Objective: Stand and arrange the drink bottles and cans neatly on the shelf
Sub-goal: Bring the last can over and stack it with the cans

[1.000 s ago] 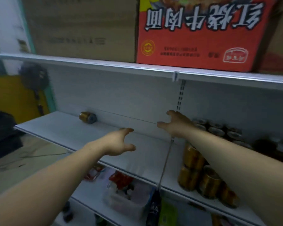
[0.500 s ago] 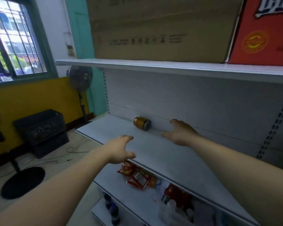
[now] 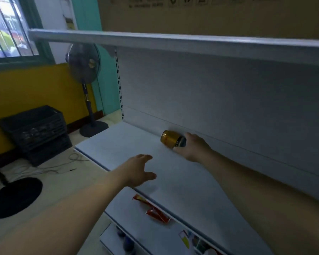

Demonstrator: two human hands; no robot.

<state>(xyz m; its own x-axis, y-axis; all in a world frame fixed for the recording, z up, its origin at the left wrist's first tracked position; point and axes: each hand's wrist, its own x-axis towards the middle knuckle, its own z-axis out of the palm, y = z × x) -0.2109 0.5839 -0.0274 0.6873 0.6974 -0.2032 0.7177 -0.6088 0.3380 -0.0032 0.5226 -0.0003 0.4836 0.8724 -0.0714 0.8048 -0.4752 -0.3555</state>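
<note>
The white metal shelf [image 3: 122,144] filled most of the view, running beneath both grips and away to their left, with a large brown cardboard carton [image 3: 210,17] on the board above them. Far left of the grips, on the floor, stood a black pedestal fan [image 3: 84,65] and a black plastic crate [image 3: 35,126]. The right grip [image 3: 193,148] was at the back of the shelf, wrapped round the dark end of a gold cylindrical metal drink can [image 3: 170,138], thumb under and fingers over it. The left grip [image 3: 136,170] hung open with fingers spread over the shelf's front edge, nearer the person than the right grip, holding nothing. The can lay on its side just beside the back panel, its gold end pointing left, away from the right grip; it looked smooth and undented. By my judgement the task was barely begun on this stretch: the one can in view was not yet upright, and no standing row showed. Below the left grip, red snack packets [image 3: 155,212] lay on a lower shelf.
</note>
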